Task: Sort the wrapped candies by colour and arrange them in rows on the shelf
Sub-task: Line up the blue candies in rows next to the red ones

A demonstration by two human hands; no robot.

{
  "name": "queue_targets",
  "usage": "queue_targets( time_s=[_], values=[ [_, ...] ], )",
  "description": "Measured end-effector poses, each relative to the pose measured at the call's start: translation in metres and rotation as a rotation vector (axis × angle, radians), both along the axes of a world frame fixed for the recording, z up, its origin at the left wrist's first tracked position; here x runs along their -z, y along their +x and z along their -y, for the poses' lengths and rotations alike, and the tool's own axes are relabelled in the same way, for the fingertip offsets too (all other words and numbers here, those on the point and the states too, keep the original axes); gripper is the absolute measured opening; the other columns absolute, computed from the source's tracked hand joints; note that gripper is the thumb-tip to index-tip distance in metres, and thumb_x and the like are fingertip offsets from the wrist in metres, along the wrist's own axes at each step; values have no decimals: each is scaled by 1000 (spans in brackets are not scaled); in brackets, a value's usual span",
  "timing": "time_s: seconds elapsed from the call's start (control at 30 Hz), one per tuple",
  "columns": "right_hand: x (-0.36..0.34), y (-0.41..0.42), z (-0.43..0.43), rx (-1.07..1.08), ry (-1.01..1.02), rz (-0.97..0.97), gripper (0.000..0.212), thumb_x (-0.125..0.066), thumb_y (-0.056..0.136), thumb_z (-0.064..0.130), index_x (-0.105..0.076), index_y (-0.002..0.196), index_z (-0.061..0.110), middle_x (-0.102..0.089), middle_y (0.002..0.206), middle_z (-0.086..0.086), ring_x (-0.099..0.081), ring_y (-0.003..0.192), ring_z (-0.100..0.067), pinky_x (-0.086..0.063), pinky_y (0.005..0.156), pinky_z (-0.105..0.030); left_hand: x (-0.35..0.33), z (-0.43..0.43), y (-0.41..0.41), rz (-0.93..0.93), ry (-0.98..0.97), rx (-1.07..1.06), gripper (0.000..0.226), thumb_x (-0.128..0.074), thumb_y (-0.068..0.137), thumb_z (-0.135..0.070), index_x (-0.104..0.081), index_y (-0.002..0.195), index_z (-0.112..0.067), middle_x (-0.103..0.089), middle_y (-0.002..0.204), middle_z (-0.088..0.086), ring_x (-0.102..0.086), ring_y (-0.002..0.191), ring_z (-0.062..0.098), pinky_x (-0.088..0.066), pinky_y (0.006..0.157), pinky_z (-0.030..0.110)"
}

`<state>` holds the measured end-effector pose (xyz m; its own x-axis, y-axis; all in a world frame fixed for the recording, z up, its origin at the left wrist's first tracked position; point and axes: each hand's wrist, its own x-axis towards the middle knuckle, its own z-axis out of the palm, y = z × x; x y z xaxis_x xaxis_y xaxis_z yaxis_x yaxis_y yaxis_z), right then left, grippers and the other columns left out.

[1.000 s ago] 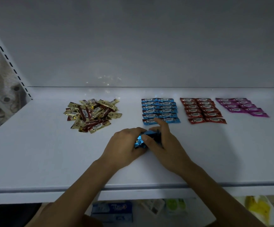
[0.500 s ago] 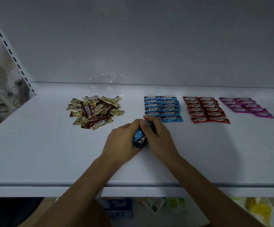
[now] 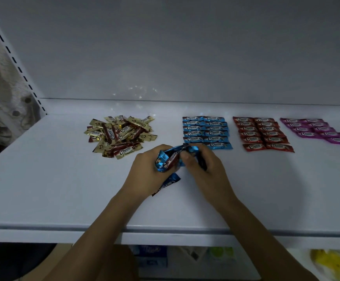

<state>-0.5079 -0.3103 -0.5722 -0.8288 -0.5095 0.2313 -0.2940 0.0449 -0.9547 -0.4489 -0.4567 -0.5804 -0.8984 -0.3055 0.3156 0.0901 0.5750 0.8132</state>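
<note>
Your left hand [image 3: 144, 171] and right hand [image 3: 203, 169] both curl their fingers round shiny blue foil-wrapped candies [image 3: 166, 159], over the flat white shelf [image 3: 43, 189].

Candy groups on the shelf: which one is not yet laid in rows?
The gold-and-brown candies at the far left: a jumbled heap, while the blue candies, red candies and pink candies lie in tidy double rows.

White shelf [image 3: 43, 179] bears gold-brown candy pile [image 3: 120, 136], blue rows [image 3: 206, 131], red rows [image 3: 263, 133], purple rows [image 3: 315, 129].
</note>
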Motion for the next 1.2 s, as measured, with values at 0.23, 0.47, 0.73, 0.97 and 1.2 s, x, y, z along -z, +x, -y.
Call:
queue_targets(
  time_s=[0.23, 0.47, 0.73, 0.97, 1.2],
  values=[
    [6, -4, 0, 55, 12, -41, 19, -41, 100, 23, -58, 105, 27, -64, 95, -2, -57, 81, -6, -47, 73, -22, -2, 1, 1, -7, 169, -18, 14, -69, 86, -15, -66, 96, -25, -71, 89, -9, -68, 81, 8, -55, 71, 24],
    [5, 2, 2, -84, 156, -165, 25, -59, 92, 24, -57, 117, 28, -64, 99, 16, -59, 92, 6, -45, 74, -7, -7, -3, 5, -85, 292, -33, 19, -64, 82, -27, -67, 93, -42, -72, 89, -12, -69, 85, 10, -57, 76, 33],
    [7, 2, 4, 10, 226, -273, 13, -64, 89, 20, -60, 102, 19, -65, 89, 7, -60, 80, 0, -46, 66, -9, -8, -6, 6, -109, 262, -67, 21, -63, 83, -33, -62, 104, -37, -70, 96, -9, -67, 89, 5, -56, 78, 30],
    [10, 7, 2, 2, 360, -419, 12, -63, 87, 23, -55, 93, 18, -59, 83, 6, -53, 72, -7, -40, 61, -18, -13, -4, 5, -258, 501, -289, 9, -59, 93, -11, -61, 99, -17, -64, 79, -5, -64, 68, 1, -48, 59, 14],
    [11, 15, 12, -94, 664, -697, 87, -34, 70, 83, -37, 140, 31, -49, 123, 4, -46, 109, -14, -39, 92, -36, -9, 4, 2, -287, 621, -358, 2, -65, 85, -29, -63, 84, -28, -60, 69, -7, -58, 72, 19, -50, 69, 42]
  ],
)
